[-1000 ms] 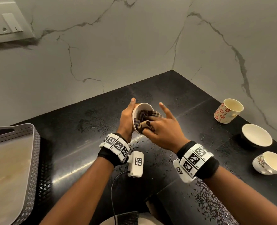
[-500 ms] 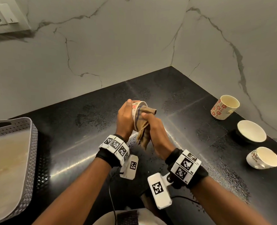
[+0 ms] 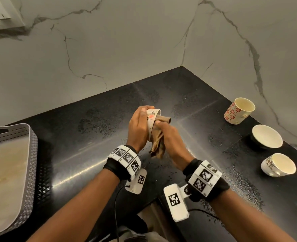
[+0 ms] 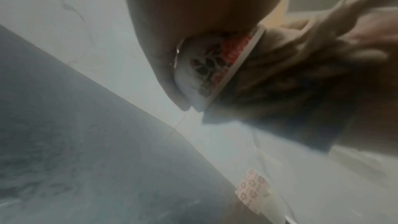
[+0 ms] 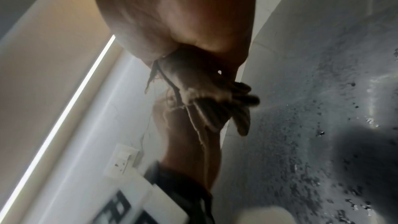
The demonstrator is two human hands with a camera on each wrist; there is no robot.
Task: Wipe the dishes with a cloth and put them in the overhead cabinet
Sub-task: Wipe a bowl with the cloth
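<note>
Blurred left hand (image 4: 193, 14) around floral cup (image 4: 204, 72), brownish cloth (image 4: 280, 74) apparently stuffed into its mouth.

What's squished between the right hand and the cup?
The brown cloth, pressed by the right hand against the cup. The head view shows it.

We list: one floral cup (image 3: 151, 117), on its side, held above the surface (image 3: 92, 137), brown cloth (image 3: 159, 144) stuffed in its mouth. At three o'clock stand a red-flowered mug (image 3: 238, 110), white bowl (image 3: 266, 136), patterned cup (image 3: 277, 165).
</note>
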